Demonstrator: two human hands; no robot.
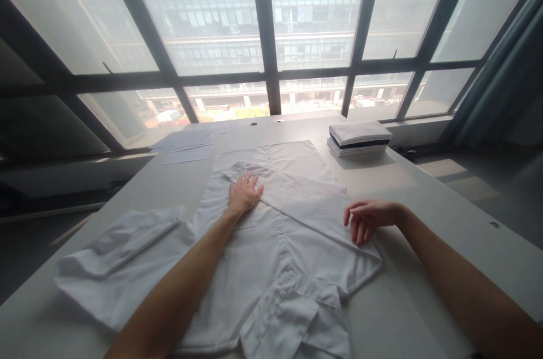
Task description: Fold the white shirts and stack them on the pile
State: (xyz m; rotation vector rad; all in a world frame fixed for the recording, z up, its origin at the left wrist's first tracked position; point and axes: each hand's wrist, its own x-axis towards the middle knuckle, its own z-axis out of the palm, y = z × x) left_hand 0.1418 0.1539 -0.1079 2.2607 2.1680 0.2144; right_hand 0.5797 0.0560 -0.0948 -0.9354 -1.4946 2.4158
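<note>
White shirt (250, 257) on tabletop (407, 302), long axis twd window (314, 8); L hand (246, 194) flat mid-shirt, fingers apart; R hand (368, 219) nearer R edge, fingers curled, can't say if pinching.

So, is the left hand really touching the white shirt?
Touching. The head view shows the left hand lying palm-down on the white shirt, with no gap showing beneath it.
</note>
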